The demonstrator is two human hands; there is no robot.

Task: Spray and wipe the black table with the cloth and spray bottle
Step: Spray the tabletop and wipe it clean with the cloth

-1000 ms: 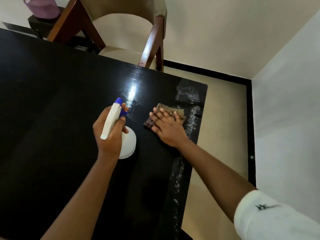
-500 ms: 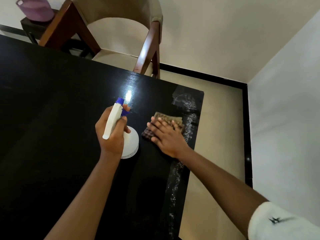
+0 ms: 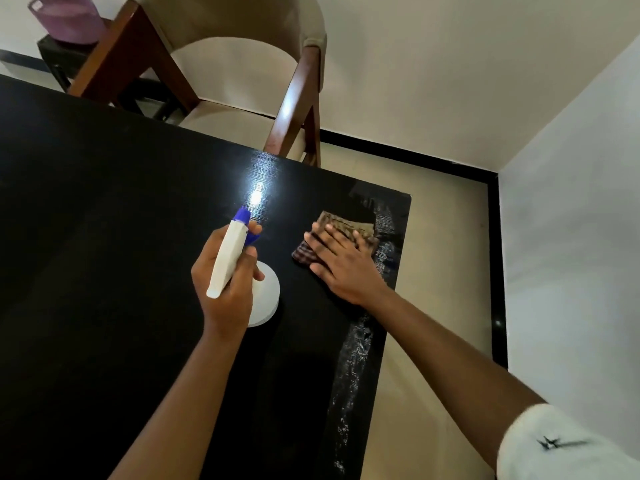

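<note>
Gripping white spray bottle [image 3: 227,261], left hand [image 3: 227,304]; right hand [image 3: 346,270] presses checked cloth [image 3: 343,221] with flat fingers [image 3: 320,243].

Checked cloth [image 3: 349,233] (folded) on black table [image 3: 104,237]

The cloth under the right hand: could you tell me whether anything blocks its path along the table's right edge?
Nothing visible does. The right hand presses the cloth near the far right corner, and the speckled streak along the table edge is bare. The spray bottle, gripped by the left hand, is left of it.
</note>
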